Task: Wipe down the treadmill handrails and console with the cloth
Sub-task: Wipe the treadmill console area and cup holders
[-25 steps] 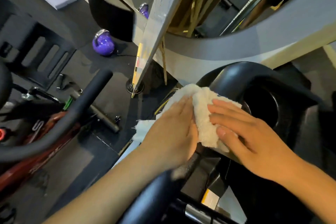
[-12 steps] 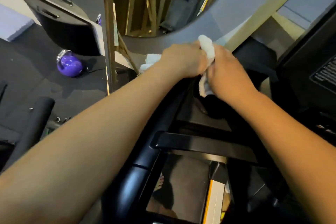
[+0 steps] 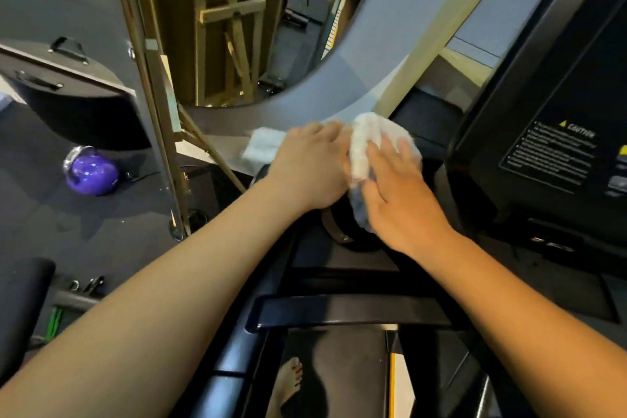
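Note:
A white terry cloth (image 3: 363,146) is bunched on the left end of the black treadmill console (image 3: 529,159), over a round recess (image 3: 349,231). My left hand (image 3: 312,166) lies flat on the cloth's left part, fingers fairly straight. My right hand (image 3: 397,193) presses its spread fingers on the cloth from the right. A loose corner of the cloth (image 3: 263,146) sticks out left of my left hand. The black crossbar handrail (image 3: 339,312) runs below my forearms, and the left side handrail (image 3: 230,370) slopes toward the bottom edge.
A purple kettlebell (image 3: 90,171) sits on the dark floor at left, beside a leaning mirror frame (image 3: 152,112) and a black case (image 3: 68,85). The treadmill belt (image 3: 339,377) with a bare foot on it (image 3: 288,380) lies below. Another machine's black pad (image 3: 20,309) is at far left.
Both hands went from gripping the bunched cloth together half a second ago to lying flatter on it. The view has tilted up from the console's left end to show the caution panel.

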